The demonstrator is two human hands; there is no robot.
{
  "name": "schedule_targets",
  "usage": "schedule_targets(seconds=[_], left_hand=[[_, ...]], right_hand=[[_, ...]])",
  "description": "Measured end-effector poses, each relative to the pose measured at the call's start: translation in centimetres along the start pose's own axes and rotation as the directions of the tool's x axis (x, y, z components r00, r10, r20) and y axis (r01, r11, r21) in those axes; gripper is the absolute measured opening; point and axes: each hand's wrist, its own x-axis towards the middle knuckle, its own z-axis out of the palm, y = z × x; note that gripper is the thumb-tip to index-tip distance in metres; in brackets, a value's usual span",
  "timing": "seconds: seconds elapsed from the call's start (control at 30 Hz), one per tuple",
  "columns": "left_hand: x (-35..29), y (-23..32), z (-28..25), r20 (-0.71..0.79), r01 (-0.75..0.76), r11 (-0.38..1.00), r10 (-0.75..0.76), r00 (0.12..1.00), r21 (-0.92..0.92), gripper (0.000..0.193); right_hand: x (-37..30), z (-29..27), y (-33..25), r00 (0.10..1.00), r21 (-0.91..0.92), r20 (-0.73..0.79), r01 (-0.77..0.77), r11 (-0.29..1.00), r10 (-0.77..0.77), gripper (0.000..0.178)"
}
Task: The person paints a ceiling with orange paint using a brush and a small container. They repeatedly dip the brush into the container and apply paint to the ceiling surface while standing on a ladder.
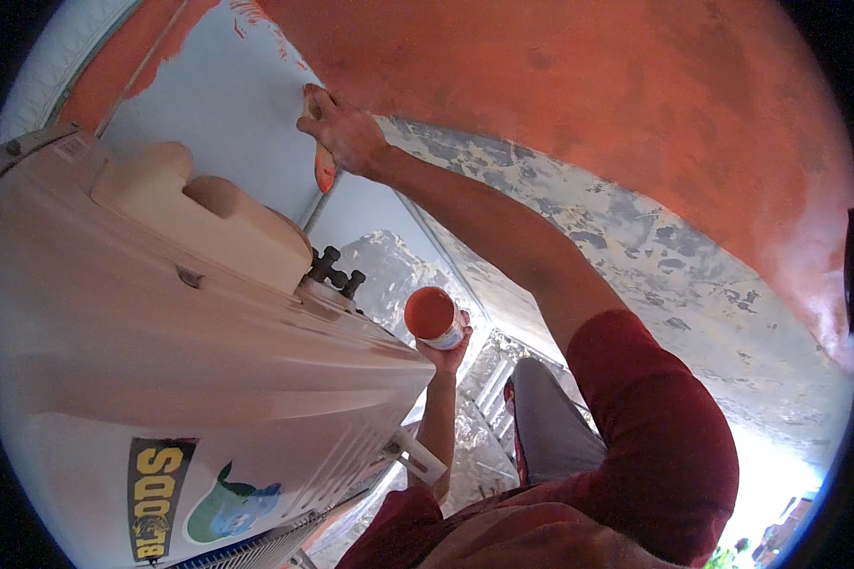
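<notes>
My right hand (348, 135) is raised high and closed around a paintbrush (324, 173), close to the border between orange paint and pale blue wall. The brush's lower end, below my fingers, is bright orange; my fingers cover its middle. Lower down, my left hand (449, 353) grips a paint can (434, 318) from below and the side. The can is tilted so that its round mouth shows, with orange inside. Behind my right hand, the pale blue wall (247, 104) has ragged orange strokes along its upper edges.
A large white appliance casing (209, 351) with stickers fills the left side, close to my left arm. Dark valve knobs (330, 270) stick out at its edge. An orange wall (579, 85) spreads overhead, above a patchy, scraped grey wall band (636, 228). My grey-trousered leg (550, 427) shows below.
</notes>
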Motion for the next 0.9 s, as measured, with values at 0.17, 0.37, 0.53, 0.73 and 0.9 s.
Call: schedule_targets(seconds=[0.17,0.37,0.53,0.73,0.9], left_hand=[[-2.3,1.2,-0.3,-0.012,-0.101,0.994,0.102,0.995,0.049,0.062],[-1.4,0.3,-0.2,-0.017,-0.019,0.996,0.020,1.000,0.088,0.063],[-1.4,-1.0,-0.5,-0.038,-0.020,0.998,0.022,0.999,0.062,0.065],[-1.6,-1.9,0.4,-0.028,-0.056,0.998,0.055,0.998,-0.042,0.062],[-0.9,-1.5,0.1,0.018,-0.095,0.995,0.095,0.995,-0.032,0.061]], right_hand=[[-3.8,-6.0,-0.6,0.965,0.067,0.034,-0.263,0.963,0.261,0.030],[-17.7,-25.5,0.4,0.780,-0.042,-0.608,-0.216,0.975,0.146,0.011],[-16.1,-23.4,-2.5,0.885,0.159,-0.298,-0.322,0.933,0.356,0.025],[-4.4,-6.5,-1.5,0.987,0.153,-0.057,-0.141,0.978,0.151,0.029],[1.6,2.0,-0.4,0.989,0.046,0.070,-0.134,0.990,0.131,0.032]])
